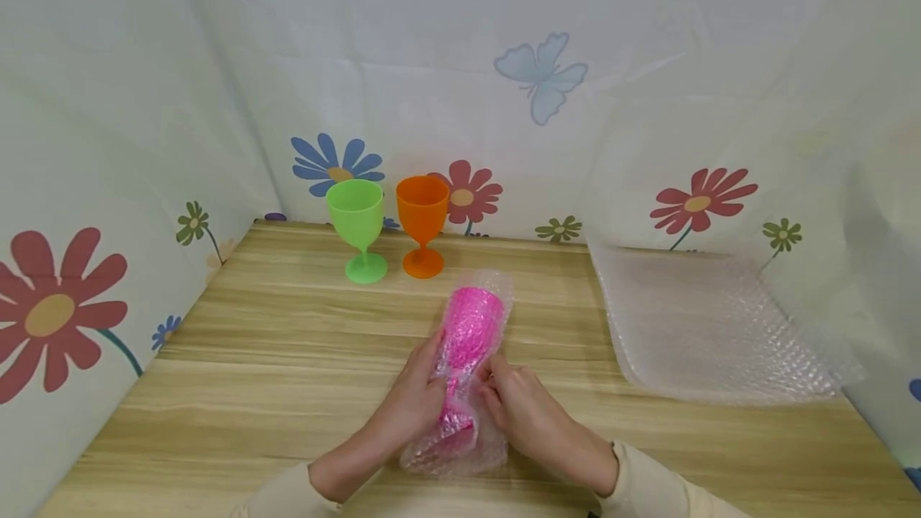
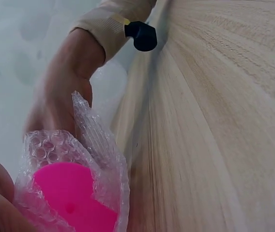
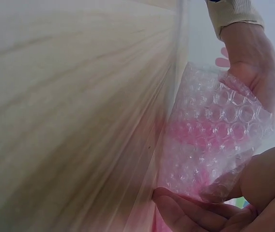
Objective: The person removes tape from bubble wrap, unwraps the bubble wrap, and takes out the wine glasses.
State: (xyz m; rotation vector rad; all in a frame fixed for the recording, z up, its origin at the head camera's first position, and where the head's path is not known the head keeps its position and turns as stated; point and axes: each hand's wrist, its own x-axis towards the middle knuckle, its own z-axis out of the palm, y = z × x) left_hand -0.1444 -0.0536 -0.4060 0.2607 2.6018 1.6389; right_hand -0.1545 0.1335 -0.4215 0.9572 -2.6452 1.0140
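Note:
A pink plastic goblet [image 1: 473, 324] lies tilted inside bubble wrap [image 1: 489, 450] near the front middle of the table. My left hand [image 1: 416, 390] grips the wrapped goblet from the left, around the stem and lower cup. On the other side, the right hand [image 1: 524, 408] pinches the wrap beside the stem with bent fingers. The left wrist view looks into the wrap's open end, where the goblet's round pink base [image 2: 62, 186] shows. In the right wrist view, fingertips [image 3: 169, 205] hold the wrap's edge low, close to the tabletop.
A green goblet [image 1: 357, 218] and an orange goblet [image 1: 423, 214] stand upright at the back left. A flat sheet of bubble wrap [image 1: 712, 334] lies at the right, reaching over the table's edge. Flower-patterned cloth [image 1: 460, 102] hangs behind the table and at the sides.

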